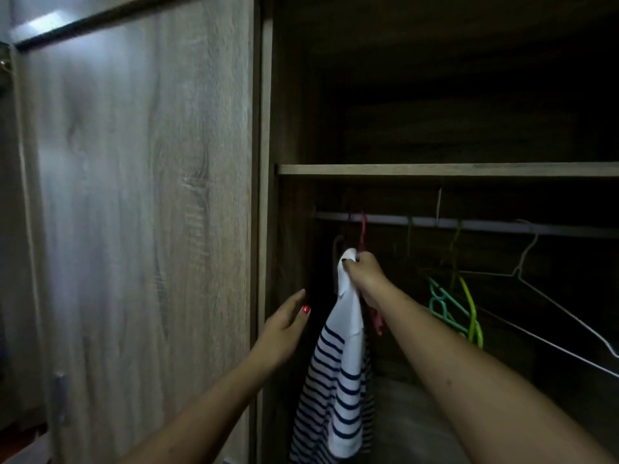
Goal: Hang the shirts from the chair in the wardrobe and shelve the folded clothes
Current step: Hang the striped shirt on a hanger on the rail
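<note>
Now hanging: right hand [363, 274] is closed on the collar of the striped shirt [338, 380], apparently together with the pink hanger [362, 229], whose hook looks seated on the rail [485, 225] in dim light. Best to confirm the hook sits fully over the rail and square the shoulders before letting go. Shirt drapes straight down from that fist at the wardrobe's left end; left hand [284, 326] is open and empty, just beside it near the door [140, 212].
</note>
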`<action>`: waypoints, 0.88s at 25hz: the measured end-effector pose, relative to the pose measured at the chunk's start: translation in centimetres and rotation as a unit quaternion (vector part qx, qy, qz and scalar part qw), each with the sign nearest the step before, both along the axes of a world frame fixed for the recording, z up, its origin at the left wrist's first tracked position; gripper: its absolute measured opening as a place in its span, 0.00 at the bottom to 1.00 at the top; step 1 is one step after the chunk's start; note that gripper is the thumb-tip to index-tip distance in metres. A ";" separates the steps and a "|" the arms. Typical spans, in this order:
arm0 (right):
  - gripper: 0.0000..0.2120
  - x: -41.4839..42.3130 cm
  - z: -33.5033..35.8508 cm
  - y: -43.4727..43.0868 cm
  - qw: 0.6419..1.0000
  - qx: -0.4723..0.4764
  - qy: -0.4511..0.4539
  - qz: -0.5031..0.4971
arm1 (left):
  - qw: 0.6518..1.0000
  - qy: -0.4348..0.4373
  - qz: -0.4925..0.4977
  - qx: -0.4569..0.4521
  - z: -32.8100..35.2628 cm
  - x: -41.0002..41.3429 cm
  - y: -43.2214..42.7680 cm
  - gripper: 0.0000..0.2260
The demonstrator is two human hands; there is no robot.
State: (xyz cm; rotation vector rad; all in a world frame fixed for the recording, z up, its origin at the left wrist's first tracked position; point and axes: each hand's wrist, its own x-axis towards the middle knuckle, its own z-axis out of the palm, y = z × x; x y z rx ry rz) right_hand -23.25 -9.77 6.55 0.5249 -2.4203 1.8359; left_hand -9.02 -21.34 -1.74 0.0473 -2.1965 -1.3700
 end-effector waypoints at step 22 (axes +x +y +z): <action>0.10 11.2 -6.5 -0.8 0.888 0.036 0.425 0.172 | 0.989 0.101 0.075 0.075 -2.0 7.9 -1.4 0.13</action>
